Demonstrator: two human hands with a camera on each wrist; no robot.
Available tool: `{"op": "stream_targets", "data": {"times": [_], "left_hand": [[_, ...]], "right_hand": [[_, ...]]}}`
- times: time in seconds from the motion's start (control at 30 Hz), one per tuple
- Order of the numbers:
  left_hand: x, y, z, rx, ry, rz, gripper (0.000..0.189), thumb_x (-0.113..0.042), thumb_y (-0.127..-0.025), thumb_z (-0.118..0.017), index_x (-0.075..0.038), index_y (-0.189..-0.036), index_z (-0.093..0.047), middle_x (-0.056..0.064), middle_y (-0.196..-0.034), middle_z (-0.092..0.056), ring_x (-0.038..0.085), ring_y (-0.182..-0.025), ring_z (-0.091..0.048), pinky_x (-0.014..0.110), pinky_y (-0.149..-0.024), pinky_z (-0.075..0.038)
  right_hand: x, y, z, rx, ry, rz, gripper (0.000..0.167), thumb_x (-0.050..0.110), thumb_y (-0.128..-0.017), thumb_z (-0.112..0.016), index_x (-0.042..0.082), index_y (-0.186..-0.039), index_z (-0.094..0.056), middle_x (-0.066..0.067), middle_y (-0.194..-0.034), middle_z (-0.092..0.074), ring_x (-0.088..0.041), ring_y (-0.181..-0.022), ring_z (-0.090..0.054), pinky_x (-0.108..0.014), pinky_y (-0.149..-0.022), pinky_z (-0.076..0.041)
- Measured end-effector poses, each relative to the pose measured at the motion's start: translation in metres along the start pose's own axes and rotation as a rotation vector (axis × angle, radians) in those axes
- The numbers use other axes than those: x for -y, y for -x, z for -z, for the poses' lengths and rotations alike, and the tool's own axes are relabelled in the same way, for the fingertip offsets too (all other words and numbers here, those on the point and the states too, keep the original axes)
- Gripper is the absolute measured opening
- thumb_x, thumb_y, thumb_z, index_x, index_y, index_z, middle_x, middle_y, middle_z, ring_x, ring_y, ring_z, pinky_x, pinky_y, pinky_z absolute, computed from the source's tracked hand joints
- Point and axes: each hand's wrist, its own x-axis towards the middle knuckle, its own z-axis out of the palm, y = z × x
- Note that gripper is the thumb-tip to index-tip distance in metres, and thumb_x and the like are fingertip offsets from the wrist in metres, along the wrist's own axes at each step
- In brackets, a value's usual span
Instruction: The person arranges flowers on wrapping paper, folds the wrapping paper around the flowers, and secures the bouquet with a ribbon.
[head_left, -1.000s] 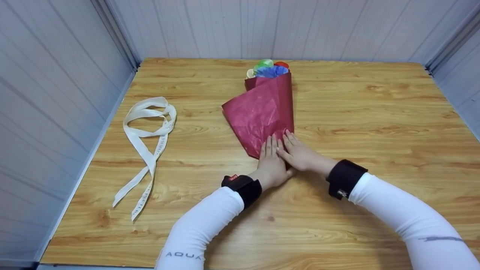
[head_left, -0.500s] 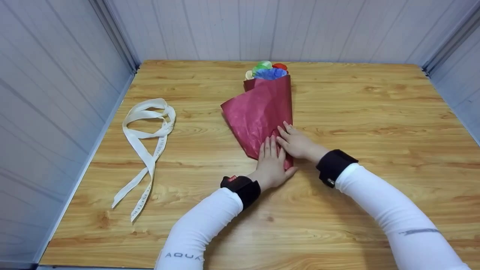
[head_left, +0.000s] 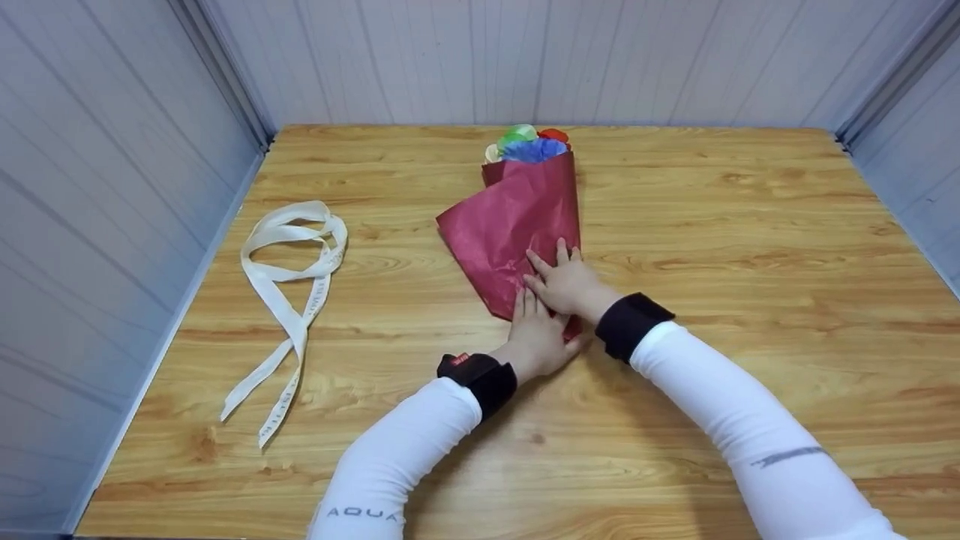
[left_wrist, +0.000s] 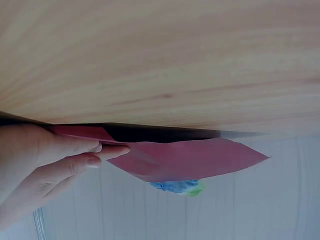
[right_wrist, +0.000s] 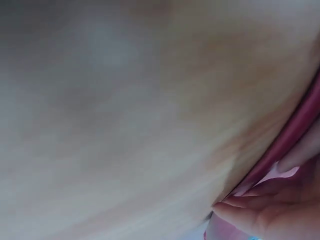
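Observation:
A bouquet wrapped in dark red paper [head_left: 502, 217] lies on the wooden table in the head view. Blue, green, red and cream flowers [head_left: 534, 148] peek out of its far end. My left hand [head_left: 536, 341] rests flat on the narrow near end of the wrap, thumb out to the right. Just above it, my right hand [head_left: 568, 285] presses on the paper with spread, straight fingers. In the left wrist view the fingers [left_wrist: 75, 162] lie along the red paper [left_wrist: 185, 160]. The right wrist view has the fingers [right_wrist: 245, 215] at the wrap's edge.
A looped white ribbon [head_left: 292, 270] with printed lettering lies on the left of the table [head_left: 712, 210]. Pale panel walls [head_left: 420, 60] enclose the table at the back and both sides.
My right hand has moved left and slightly up across the paper, from the wrap's right edge onto its face. My left hand stays on the lower end. The camera view has shifted slightly.

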Motion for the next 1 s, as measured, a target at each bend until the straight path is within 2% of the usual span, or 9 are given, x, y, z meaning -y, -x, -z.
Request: {"op": "stream_targets", "data": {"times": [0.13,0.33,0.6,0.83,1.0], "left_hand": [[0.0,-0.002,0.0,-0.009,0.008,-0.011,0.068,-0.055,-0.096,-0.036,-0.015,-0.151,-0.025,0.026,-0.155,-0.012,0.045,-0.143,-0.005,0.055,-0.116,-0.003],[0.001,0.0,0.0,-0.017,-0.002,-0.017,0.07,-0.053,-0.096,-0.039,-0.012,-0.151,-0.023,0.026,-0.155,-0.012,0.046,-0.143,-0.005,0.056,-0.115,-0.004],[0.003,0.002,-0.003,-0.078,0.003,-0.048,0.068,-0.051,-0.096,-0.041,-0.012,-0.15,-0.028,0.026,-0.154,-0.017,0.046,-0.142,-0.01,0.058,-0.114,-0.009],[0.004,0.003,-0.005,-0.072,-0.01,-0.049,0.069,-0.053,-0.096,-0.04,-0.012,-0.15,-0.026,0.024,-0.154,-0.018,0.046,-0.142,-0.012,0.059,-0.114,-0.01],[0.002,0.0,-0.004,-0.096,-0.023,-0.064,0.071,-0.054,-0.096,-0.039,-0.014,-0.152,-0.021,0.023,-0.155,-0.016,0.045,-0.142,-0.01,0.059,-0.114,-0.008]], "right_hand": [[0.005,-0.004,0.0,0.016,0.007,-0.052,0.063,0.05,-0.101,-0.022,0.017,-0.153,-0.009,-0.033,-0.152,0.002,-0.06,-0.134,-0.01,-0.063,-0.111,-0.015],[0.008,-0.007,-0.002,0.036,-0.024,-0.081,0.066,0.053,-0.1,-0.02,0.018,-0.153,-0.003,-0.031,-0.153,0.007,-0.059,-0.136,-0.003,-0.062,-0.112,-0.009],[0.011,-0.008,-0.006,0.025,-0.109,-0.08,0.069,0.053,-0.1,-0.023,0.015,-0.153,-0.001,-0.032,-0.152,0.013,-0.06,-0.135,0.005,-0.063,-0.112,-0.001],[0.013,-0.008,-0.007,0.034,-0.123,-0.087,0.07,0.054,-0.1,-0.023,0.015,-0.153,0.0,-0.03,-0.152,0.016,-0.058,-0.135,0.007,-0.063,-0.112,-0.001],[0.011,-0.011,-0.005,0.04,-0.173,-0.103,0.071,0.054,-0.1,-0.023,0.015,-0.153,0.003,-0.026,-0.153,0.021,-0.058,-0.135,0.014,-0.065,-0.11,0.004]]}}
